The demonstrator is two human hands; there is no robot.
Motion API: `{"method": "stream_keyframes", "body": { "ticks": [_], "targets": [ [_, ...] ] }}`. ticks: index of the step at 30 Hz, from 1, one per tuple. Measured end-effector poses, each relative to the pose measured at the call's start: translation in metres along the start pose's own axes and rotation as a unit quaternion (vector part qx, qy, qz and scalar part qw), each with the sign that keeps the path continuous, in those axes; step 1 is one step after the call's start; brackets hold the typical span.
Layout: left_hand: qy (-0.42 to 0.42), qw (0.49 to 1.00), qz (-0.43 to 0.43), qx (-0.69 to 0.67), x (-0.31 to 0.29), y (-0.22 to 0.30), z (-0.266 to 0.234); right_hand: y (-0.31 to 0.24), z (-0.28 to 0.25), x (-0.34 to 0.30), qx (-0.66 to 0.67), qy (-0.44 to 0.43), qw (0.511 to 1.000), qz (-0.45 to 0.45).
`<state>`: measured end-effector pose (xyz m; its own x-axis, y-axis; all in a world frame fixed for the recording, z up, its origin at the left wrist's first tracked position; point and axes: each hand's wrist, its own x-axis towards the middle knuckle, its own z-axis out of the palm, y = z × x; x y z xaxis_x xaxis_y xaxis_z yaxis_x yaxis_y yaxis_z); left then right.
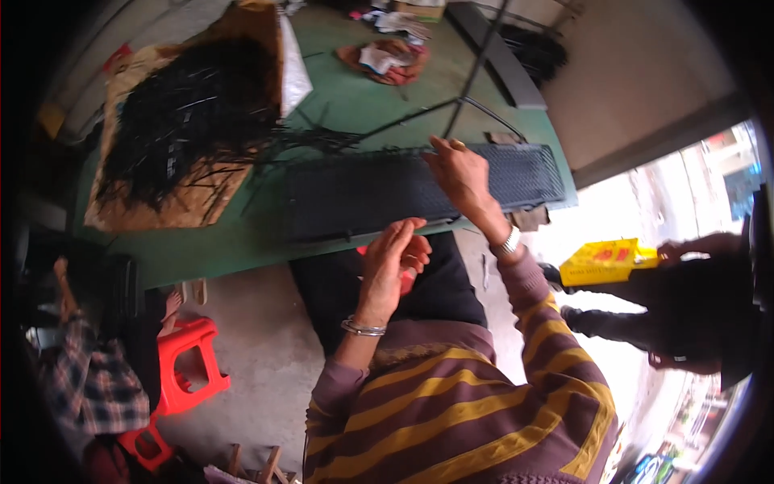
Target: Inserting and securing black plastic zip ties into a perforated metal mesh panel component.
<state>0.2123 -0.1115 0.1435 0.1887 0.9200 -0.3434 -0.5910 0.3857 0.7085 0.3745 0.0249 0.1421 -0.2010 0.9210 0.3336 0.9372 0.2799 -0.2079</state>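
A long black panel with a mesh-like surface [363, 189] lies along the near edge of the green table [189, 258]. My right hand [461, 173] is over its right part, with the fingers closed in a pinch. Whatever sits in that pinch, if anything, is too small to make out. In front of the panel's near edge is my left hand [393, 262], its fingers loosely bent and apart, with nothing visible in it. Loose black strips [314, 139] trail across the table to the panel's far edge.
A large heap of black strips [197, 105] lies on brown sheeting [121, 206] at left. A thin black stand [459, 101] rises behind the panel, near a cloth bundle [387, 60] and a dark board [496, 56]. Red stools [189, 367], a seated person and another person with a yellow bag [605, 262] are nearby.
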Motion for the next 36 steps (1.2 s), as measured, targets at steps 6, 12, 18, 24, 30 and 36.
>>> {"method": "stream_keyframes", "body": {
  "ticks": [6, 12, 18, 24, 30, 36],
  "targets": [
    [0.007, 0.989, 0.123, -0.087, 0.006, 0.058, -0.045, -0.073, -0.054, 0.052, 0.379, -0.177, 0.907, -0.058],
    [0.204, 0.957, 0.18, -0.098, 0.058, 0.109, -0.148, -0.153, 0.023, 0.16, 0.254, -0.296, 0.894, -0.22],
    [0.347, 0.909, 0.205, -0.102, 0.12, 0.145, -0.321, -0.24, 0.143, 0.241, 0.284, -0.316, 0.892, -0.153],
    [0.379, 0.918, 0.097, -0.056, 0.188, 0.177, -0.31, -0.198, 0.259, 0.304, 0.187, -0.216, 0.957, -0.041],
    [0.411, 0.908, 0.062, -0.058, 0.21, 0.185, -0.328, -0.262, 0.239, 0.266, 0.127, -0.299, 0.944, 0.054],
    [0.403, 0.913, 0.037, -0.047, 0.256, 0.2, -0.308, -0.26, 0.236, 0.258, 0.2, -0.333, 0.919, 0.059]
  ]
}}
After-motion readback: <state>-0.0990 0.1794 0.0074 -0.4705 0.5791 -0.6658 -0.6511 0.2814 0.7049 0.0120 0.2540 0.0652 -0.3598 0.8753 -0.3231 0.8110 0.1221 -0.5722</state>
